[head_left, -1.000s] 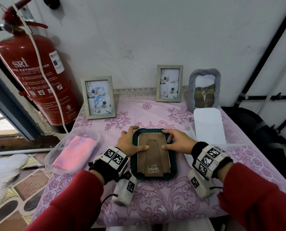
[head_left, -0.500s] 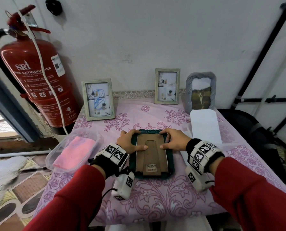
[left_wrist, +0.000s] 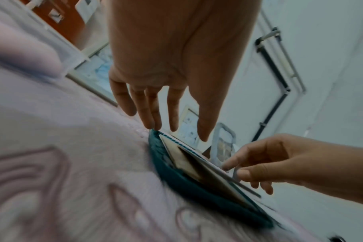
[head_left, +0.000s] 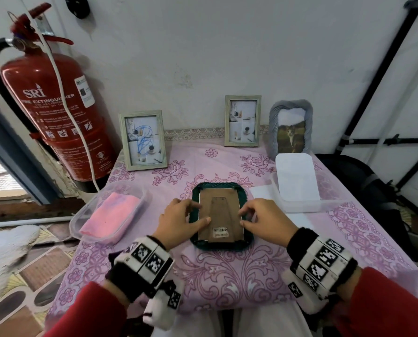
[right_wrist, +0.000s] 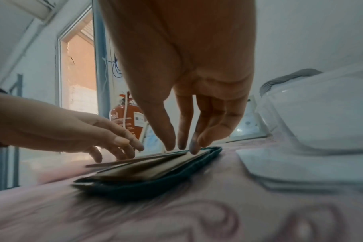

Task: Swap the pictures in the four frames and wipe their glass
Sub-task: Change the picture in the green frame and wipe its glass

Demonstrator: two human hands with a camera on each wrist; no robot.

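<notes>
A teal frame (head_left: pixel 248 240) lies face down in the middle of the table, its brown backing board (head_left: pixel 219 215) with a stand uppermost. My left hand (head_left: pixel 199 212) touches the frame's left rim with straight fingers (left_wrist: pixel 153 121), thumb over the board. My right hand (head_left: pixel 242 216) pinches the board's right edge between thumb and fingertips (right_wrist: pixel 182 144). In the wrist views the board (left_wrist: pixel 199 165) sits tilted up out of the frame. Three more frames stand at the wall: a pale one with blue scribbles (head_left: pixel 143 139), a pale one (head_left: pixel 242 120) and a grey one with a cat picture (head_left: pixel 290 127).
A clear tub (head_left: pixel 81 222) holding a pink cloth (head_left: pixel 110 215) sits at the table's left. A white lidded container (head_left: pixel 298 181) stands on the right. A red fire extinguisher (head_left: pixel 57 113) hangs by the left table corner. Black bags lie right of the table.
Both hands have slid from the teal frame's far corners towards me, to the middle of its side edges. The frame has stayed in place.
</notes>
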